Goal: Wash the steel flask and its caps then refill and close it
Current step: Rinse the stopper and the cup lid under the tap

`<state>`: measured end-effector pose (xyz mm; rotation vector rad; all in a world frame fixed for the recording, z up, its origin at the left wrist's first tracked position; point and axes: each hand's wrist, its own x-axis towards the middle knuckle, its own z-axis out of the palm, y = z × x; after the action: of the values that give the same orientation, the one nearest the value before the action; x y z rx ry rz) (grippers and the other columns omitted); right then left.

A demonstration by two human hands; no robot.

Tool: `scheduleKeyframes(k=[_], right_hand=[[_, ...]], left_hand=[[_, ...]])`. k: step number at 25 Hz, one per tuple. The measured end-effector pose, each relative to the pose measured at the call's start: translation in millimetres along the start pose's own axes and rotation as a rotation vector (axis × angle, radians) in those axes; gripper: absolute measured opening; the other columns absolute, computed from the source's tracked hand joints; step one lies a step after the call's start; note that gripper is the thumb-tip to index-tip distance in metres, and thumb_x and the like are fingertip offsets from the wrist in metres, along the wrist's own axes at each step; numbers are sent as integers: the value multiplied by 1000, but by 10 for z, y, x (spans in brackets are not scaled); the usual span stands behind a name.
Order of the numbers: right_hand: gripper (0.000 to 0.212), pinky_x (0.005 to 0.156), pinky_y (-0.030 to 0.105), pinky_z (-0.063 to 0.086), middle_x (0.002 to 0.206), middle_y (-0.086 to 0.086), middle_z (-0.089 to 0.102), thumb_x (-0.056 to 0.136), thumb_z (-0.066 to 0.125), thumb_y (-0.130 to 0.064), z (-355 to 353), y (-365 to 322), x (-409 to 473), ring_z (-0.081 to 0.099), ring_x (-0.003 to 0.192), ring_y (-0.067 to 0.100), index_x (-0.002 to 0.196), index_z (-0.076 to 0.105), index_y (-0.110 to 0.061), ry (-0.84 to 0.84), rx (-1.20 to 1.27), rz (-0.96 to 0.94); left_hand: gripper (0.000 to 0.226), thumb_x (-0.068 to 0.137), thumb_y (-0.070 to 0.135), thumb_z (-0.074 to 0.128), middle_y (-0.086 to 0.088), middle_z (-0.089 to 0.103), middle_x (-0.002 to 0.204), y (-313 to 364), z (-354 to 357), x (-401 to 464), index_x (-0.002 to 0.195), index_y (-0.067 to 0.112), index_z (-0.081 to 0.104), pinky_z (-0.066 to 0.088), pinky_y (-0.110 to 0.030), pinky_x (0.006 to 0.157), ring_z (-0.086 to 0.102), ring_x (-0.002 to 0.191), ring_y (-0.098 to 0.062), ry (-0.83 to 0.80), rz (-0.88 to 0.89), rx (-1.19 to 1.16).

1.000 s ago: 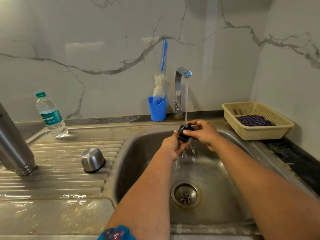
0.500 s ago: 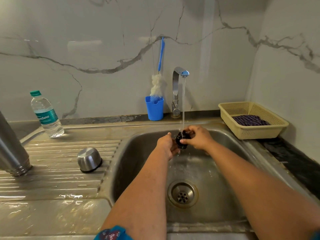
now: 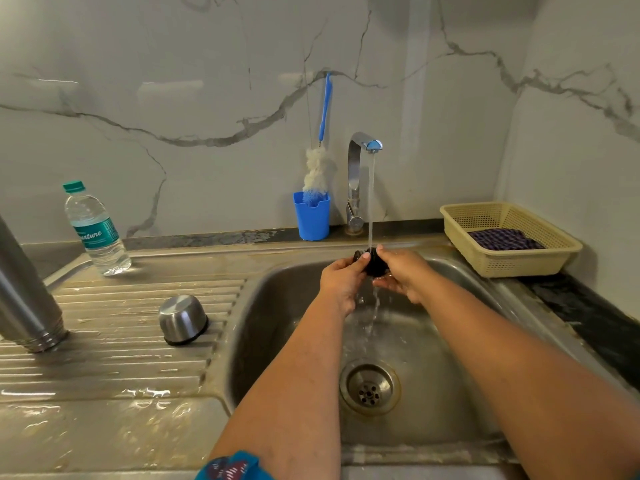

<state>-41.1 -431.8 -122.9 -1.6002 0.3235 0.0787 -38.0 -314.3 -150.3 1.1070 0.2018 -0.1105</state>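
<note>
Both hands, left hand and right hand, gripping a black cap between them, tap water running onto it, sink below

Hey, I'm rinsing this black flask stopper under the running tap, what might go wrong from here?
The wet black stopper, pinched between both hands under the stream, might slip and drop toward the open drain. The steel flask leans mouth-down on the wet ribbed drainboard and could slide or topple.
</note>
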Motion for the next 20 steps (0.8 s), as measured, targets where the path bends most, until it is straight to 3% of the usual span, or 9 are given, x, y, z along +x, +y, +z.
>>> scheduleKeyframes(k=[2, 6, 8, 10, 13, 17, 20], right_hand=[[35, 52, 23, 53, 102, 13, 66, 92, 62, -38, -26, 23, 15, 66, 75, 20, 111, 59, -8, 9, -63, 16], [31, 79, 32, 56, 118, 18, 60, 89, 67, -18, -115, 40, 55, 61, 104, 27, 113, 55, -2, -22, 77, -59], [23, 88, 37, 54, 118, 16, 59, 84, 71, -10, -151, 38, 57, 58, 108, 27, 101, 56, -11, -6, 63, -166], [26, 89, 38, 52, 113, 8, 60, 78, 77, -9, -194, 44, 93, 58, 106, 24, 91, 57, -19, 39, -151, -309], [23, 84, 38, 56, 108, 7, 62, 80, 76, -27, -190, 64, 79, 62, 96, 23, 94, 58, -21, 114, -265, -337], [35, 62, 26, 53, 100, 9, 64, 87, 64, -49, -179, 49, 40, 65, 74, 18, 99, 55, -17, 210, -313, -204], [26, 82, 34, 56, 106, 9, 64, 80, 77, -31, -194, 43, 52, 64, 91, 21, 91, 57, -19, 145, -193, -272]], left_hand=[[26, 92, 6, 67, -19, 67, 111, -27, 39, -5, 116, -3, 64, 53, -30, 94, 65, 104, -25, 36, 23, 3], [28, 95, 6, 62, -17, 65, 112, -29, 90, 3, 123, -2, 62, 55, -28, 91, 64, 106, -25, 15, 41, 14], [26, 96, 8, 62, -18, 66, 109, -15, 122, 0, 120, -3, 63, 56, -33, 93, 66, 108, -29, 42, 32, -12], [16, 97, 13, 62, -16, 69, 102, -5, 137, 0, 107, 1, 67, 57, -38, 93, 69, 103, -30, 104, -12, -18], [9, 96, 12, 63, -15, 71, 97, 2, 95, -9, 91, 6, 68, 58, -33, 88, 70, 93, -25, 96, -29, 17], [20, 95, 1, 60, -12, 69, 102, -12, 110, -13, 114, -1, 67, 55, -20, 80, 64, 84, -14, 17, 60, 70], [20, 98, -2, 55, -6, 69, 89, -30, 116, 14, 112, 2, 68, 55, -17, 72, 65, 79, -11, 25, 92, 104]])
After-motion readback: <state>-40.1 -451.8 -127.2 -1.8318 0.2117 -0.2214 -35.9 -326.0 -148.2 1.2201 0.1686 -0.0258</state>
